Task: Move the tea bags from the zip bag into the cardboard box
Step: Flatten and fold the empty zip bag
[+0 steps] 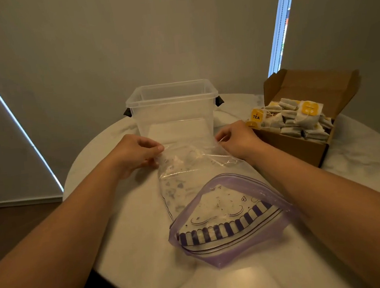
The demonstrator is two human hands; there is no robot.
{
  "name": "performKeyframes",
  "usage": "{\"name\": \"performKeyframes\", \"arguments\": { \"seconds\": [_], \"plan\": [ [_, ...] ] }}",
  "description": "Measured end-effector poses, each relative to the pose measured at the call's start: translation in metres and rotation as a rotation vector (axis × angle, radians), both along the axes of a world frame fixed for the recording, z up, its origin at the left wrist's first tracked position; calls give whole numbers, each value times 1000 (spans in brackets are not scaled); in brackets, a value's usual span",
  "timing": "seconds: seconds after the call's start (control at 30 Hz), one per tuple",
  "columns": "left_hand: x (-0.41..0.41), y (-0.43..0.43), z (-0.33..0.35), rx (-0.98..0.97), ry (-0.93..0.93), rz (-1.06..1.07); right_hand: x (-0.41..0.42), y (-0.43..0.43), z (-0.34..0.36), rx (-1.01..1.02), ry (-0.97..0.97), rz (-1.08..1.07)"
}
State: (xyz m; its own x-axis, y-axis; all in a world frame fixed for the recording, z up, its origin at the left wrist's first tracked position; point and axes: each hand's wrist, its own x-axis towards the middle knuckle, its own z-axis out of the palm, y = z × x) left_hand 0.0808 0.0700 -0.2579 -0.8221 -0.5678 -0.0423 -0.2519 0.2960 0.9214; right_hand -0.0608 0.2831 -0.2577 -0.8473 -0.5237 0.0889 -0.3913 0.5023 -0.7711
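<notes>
A clear zip bag (202,189) with purple trim and a striped print lies on the round white table (126,219), its purple zip end toward me. Only crumbs and specks show inside it. My left hand (136,153) pinches the bag's far left corner. My right hand (237,139) pinches the far right corner. At the right, an open cardboard box (300,142) holds several tea bags (295,119) with yellow tags.
A clear plastic tub (173,110) with dark side clips stands just beyond my hands at the table's far side. Grey blinds hang behind the table. A pale rounded object (244,282) shows at the near edge.
</notes>
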Motion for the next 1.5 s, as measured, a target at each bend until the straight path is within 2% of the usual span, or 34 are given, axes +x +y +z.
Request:
{"name": "performKeyframes", "arguments": {
  "seconds": [0.17, 0.4, 0.47, 0.57, 0.67, 0.83, 1.03, 1.3, 1.5],
  "plan": [
    [0, -4, -3, -54, 2, 36, 3, 5, -2, 12, 79, -37],
    [8, -12, -6, -24, 55, 112, 11, 12, -1, -67, -53, -74],
    [8, -9, -7, 6, 102, 146, 13, 14, 1, -171, -157, -99],
    [7, -4, -8, 33, 169, 201, 18, 15, 5, -370, -438, -130],
    [7, 0, -8, 76, 211, 228, 19, 14, 6, -407, -551, -105],
    [8, 1, -10, 174, 288, 252, 22, 12, 5, -384, -542, -89],
    [10, -1, -10, 174, 301, 251, 23, 21, 13, -282, -328, -76],
    [12, 0, -10, 221, 343, 242, 31, 19, 13, -426, -540, -124],
    [15, 5, -6, 409, 329, 134, 35, 20, 17, -444, -433, -162]
  ]
}}
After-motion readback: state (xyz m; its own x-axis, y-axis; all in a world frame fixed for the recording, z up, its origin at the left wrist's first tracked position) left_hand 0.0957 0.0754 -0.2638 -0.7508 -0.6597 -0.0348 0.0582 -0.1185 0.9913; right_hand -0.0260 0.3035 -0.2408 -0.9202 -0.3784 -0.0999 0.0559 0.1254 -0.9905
